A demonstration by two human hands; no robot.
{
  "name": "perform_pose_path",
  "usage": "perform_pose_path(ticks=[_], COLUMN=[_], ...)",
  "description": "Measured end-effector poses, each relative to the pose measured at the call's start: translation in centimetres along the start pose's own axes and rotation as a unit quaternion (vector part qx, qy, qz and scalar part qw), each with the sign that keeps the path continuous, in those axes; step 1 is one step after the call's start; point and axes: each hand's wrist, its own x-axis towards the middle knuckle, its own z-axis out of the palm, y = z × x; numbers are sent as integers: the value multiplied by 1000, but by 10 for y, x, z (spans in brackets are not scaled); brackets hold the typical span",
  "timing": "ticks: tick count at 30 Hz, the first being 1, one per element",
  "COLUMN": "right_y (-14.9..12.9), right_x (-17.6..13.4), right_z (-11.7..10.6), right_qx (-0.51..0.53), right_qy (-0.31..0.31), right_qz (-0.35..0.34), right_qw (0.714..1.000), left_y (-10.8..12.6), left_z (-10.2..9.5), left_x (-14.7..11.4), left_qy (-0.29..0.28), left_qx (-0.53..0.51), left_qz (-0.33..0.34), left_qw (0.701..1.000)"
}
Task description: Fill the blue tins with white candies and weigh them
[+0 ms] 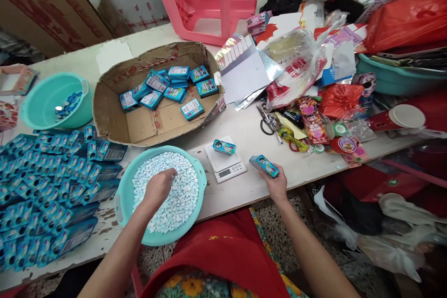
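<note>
My left hand (159, 189) is over a turquoise basin (119, 195) filled with small white and pale blue candies (183, 195). Its fingers are curled together, and what they hold, if anything, is hidden. In my right hand (277, 184) is a small blue candy box (267, 165), held tilted above the table's front edge. Between the hands stands a white digital scale (226, 170), with another blue candy box (224, 146) lying on its platform.
A cut-down cardboard box (139, 125) holds several blue boxes. Rows of blue boxes (45, 181) cover the table's left side, beside a second turquoise basin (37, 102). Scissors (267, 121), bags and wrappers clutter the right. A pink stool (209, 32) stands behind.
</note>
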Motion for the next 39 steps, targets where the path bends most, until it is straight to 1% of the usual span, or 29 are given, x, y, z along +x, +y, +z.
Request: perform_pose_path(ticks=[3, 5, 8, 9, 12, 13, 14, 16, 18, 20, 21, 22, 23, 24, 25, 26, 28, 30, 31, 32, 33, 34, 36, 37, 39], right_y=[-5, -8, -11, -12, -13, -14, -15, -20, -30, -45, -54, -64, -73, -81, -88, -92, -93, -87, -83, -80, -78, -78, -87, -97, -129], right_x=[-1, -2, -2, -2, -2, -1, -1, -1, -1, -1, -2, -3, -4, -4, -4, -3, 0, 1, 1, 0, 1, 3, 11, 16, 29], right_z=[1, 1, 2, 2, 2, 1, 0, -2, -3, -2, -1, 1, 5, 10, 16, 25, 48, 75, 87, 96, 101, 102, 90, 80, 61], right_qx=[3, 5, 10, 11, 8, 1, -9, -28, -38, -40, -41, -44, -50, -59, -67, -74, -81, -80, -81, -84, -90, -99, -130, -148, -172], right_qy=[-1, -3, -4, -4, -5, -7, -11, -18, -24, -32, -44, -62, -86, -113, -139, -164, -199, -225, -238, -249, -261, -276, -316, -345, -401], right_qz=[2, 4, 5, 3, -3, -9, -16, -32, -44, -51, -57, -64, -74, -85, -99, -115, -143, -159, -164, -166, -167, -169, -174, -173, -170], right_qw=[1000, 1000, 1000, 1000, 1000, 1000, 1000, 999, 998, 997, 997, 995, 992, 988, 983, 977, 966, 958, 954, 951, 947, 941, 924, 910, 884], left_y=[4, 8, 14, 16, 23, 27, 32, 48, 75, 107, 122, 133, 139, 139, 132, 118, 76, 26, 1, -24, -48, -71, -116, -136, -172], left_z=[-5, -10, -20, -24, -40, -45, -49, -53, -50, -40, -35, -30, -28, -28, -30, -34, -47, -63, -70, -75, -76, -74, -58, -45, -12], left_x=[4, 8, 14, 15, 12, 12, 12, 21, 39, 64, 75, 85, 92, 95, 94, 88, 60, 16, -10, -36, -61, -85, -120, -132, -142], left_qy=[-28, -46, -33, -37, -99, -108, -99, -35, 44, 97, 105, 91, 80, 76, 85, 108, 182, 249, 271, 283, 287, 277, 224, 180, 101], left_qx=[9, -4, -42, -39, 15, 29, 34, 14, -28, -62, -64, -62, -63, -72, -91, -119, -183, -219, -218, -205, -182, -151, -78, -57, -55], left_qz=[7, 18, 40, 46, 42, 34, 30, 49, 108, 187, 218, 247, 257, 255, 241, 218, 156, 70, 13, -56, -142, -226, -342, -376, -401], left_qw=[1000, 999, 998, 997, 994, 993, 994, 998, 993, 976, 968, 963, 961, 961, 963, 963, 953, 941, 938, 935, 930, 922, 909, 907, 909])
